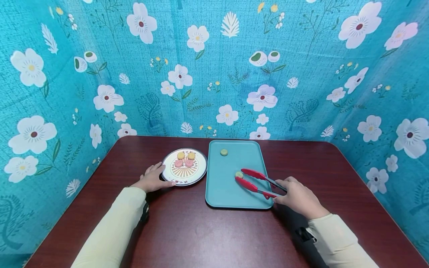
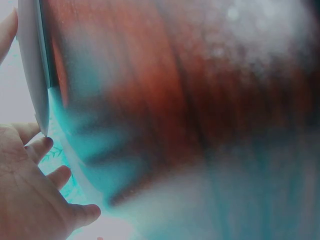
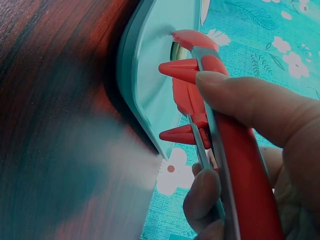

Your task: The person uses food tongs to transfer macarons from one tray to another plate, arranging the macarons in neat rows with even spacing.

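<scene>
Green macarons point(image 1: 223, 152): two on the tray point(image 1: 231, 203), one part-hidden by tongs point(image 1: 247, 185) my right hand point(image 1: 299, 197) grips; left hand point(image 1: 152, 179) spread at the plate point(image 1: 200, 165) edge.

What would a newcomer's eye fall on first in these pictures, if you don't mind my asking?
Probably the turquoise flower-printed curtain, which fills the background behind the table. Next come the red tongs in the right hand, over the teal tray, with a green cookie-like disc between their tips. To the tray's left, a patterned plate holds two yellow discs and two pink discs, the left hand at its rim.
</scene>
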`<move>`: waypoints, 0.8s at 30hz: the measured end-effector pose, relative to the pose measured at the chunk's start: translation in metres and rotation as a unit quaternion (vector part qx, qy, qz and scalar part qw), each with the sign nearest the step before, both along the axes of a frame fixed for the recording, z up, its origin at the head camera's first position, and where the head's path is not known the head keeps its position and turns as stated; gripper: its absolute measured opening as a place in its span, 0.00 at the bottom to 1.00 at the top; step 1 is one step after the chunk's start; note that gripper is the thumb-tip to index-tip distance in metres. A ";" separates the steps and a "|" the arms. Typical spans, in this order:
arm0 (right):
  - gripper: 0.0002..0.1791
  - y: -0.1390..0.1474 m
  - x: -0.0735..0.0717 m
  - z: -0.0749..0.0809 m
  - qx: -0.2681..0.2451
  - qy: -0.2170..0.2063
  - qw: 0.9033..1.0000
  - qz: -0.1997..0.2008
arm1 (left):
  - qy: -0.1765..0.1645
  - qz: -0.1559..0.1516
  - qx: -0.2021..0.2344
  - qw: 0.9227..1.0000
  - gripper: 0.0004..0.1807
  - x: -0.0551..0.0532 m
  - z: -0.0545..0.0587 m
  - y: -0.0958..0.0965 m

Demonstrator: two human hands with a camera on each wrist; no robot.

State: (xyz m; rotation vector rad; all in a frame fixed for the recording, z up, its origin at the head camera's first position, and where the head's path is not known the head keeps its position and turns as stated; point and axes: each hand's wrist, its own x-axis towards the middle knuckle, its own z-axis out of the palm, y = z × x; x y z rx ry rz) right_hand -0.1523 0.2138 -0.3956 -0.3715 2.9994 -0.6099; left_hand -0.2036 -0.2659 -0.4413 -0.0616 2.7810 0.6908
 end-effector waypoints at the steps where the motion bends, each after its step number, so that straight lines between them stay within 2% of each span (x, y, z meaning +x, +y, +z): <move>1: 0.33 0.000 0.000 0.000 0.000 0.000 1.000 0.000 | 0.000 0.000 0.000 1.000 0.62 0.000 0.000 0.000; 24: 0.34 -0.001 0.000 0.001 0.002 -0.006 1.000 0.001 | 0.002 0.000 -0.002 1.000 0.61 0.001 0.002 0.001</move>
